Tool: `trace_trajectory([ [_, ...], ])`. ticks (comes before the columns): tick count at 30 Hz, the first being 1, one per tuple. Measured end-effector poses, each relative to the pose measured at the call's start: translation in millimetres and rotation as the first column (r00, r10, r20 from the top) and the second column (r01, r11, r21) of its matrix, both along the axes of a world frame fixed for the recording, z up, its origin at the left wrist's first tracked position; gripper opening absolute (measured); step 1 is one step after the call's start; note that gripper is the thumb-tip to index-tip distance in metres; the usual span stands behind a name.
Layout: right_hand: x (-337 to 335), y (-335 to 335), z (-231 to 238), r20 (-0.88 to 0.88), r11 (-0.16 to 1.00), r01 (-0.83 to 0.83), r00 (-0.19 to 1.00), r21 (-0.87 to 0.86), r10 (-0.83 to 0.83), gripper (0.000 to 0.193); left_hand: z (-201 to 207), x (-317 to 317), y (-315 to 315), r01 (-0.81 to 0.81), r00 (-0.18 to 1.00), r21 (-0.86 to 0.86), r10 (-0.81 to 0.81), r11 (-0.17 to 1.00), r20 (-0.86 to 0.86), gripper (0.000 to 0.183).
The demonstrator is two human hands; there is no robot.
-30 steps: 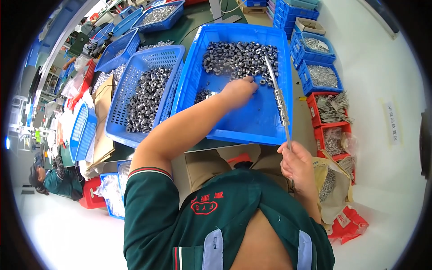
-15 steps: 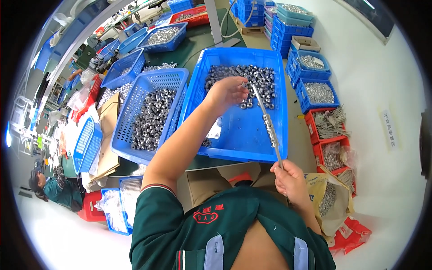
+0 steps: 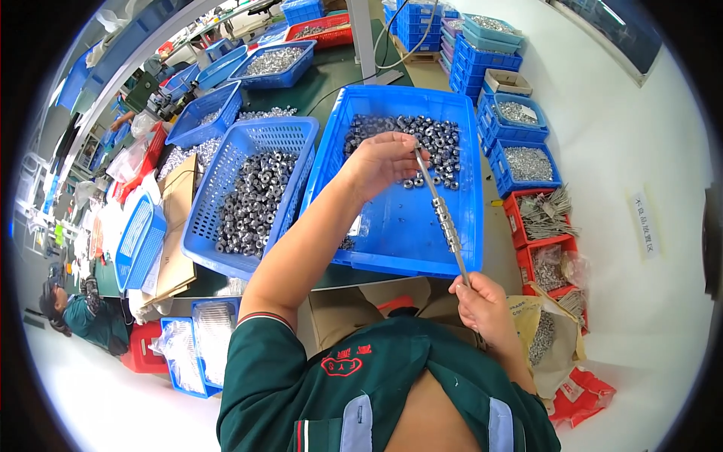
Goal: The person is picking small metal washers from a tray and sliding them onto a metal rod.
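My right hand (image 3: 484, 305) is closed round the near end of a thin metal rod (image 3: 428, 181), which slants up and away to the left. Several shiny metal rings (image 3: 445, 224) sit threaded one against another along its middle. At the rod's far tip is my left hand (image 3: 382, 164), its fingers curled in a pinch; a small metal ring showed there a moment ago, though the fingers now mostly hide it. Both hands work over or beside a large blue tub (image 3: 399, 233), where many loose dark and silvery rings (image 3: 440, 143) lie toward the far side.
Left of the tub stands a perforated blue basket (image 3: 301, 162) of similar rings. Cardboard (image 3: 179, 226) and another blue basket (image 3: 141, 241) lie farther left. Stacked blue crates (image 3: 520, 177) and red bins (image 3: 527, 235) line the right wall. Another person (image 3: 94, 320) sits far left.
My left hand has come right to meet the rod's tip. The rod has tilted a little more leftward, its rings shifting with it. My right hand keeps its grip.
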State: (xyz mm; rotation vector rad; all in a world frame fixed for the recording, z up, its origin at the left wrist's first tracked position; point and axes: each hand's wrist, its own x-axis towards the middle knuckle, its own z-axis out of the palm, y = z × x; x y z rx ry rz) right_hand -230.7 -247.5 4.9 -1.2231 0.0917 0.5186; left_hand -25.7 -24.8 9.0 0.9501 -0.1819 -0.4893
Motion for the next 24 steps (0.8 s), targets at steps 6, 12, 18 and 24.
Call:
trace_trajectory([
  [6, -2, 6, -6, 0.085, 0.982, 0.075, 0.995, -0.174, -0.061, 0.012, -2, -3, -1, 0.189, 0.977, 0.222, -0.206, 0.957, 0.056, 0.018],
  [12, 4, 3, 1, 0.025, 0.997, 0.075, 0.997, -0.022, -0.074, 0.012, -2, -17, -17, 0.298, 0.951, 0.174, -0.308, 0.938, 0.030, 0.021],
  [18, 5, -3, 0, 0.002, 0.996, 0.091, 0.996, 0.021, -0.091, 0.012, 3, -6, -8, 0.249, 0.955, 0.324, -0.286, 0.913, 0.072, 0.032],
  [24, 3, -8, -5, -0.014, 0.990, 0.143, 0.990, 0.014, -0.143, 0.010, -51, 26, -4, -0.543, 0.732, 0.764, -0.251, 0.349, 0.634, 0.017],
])
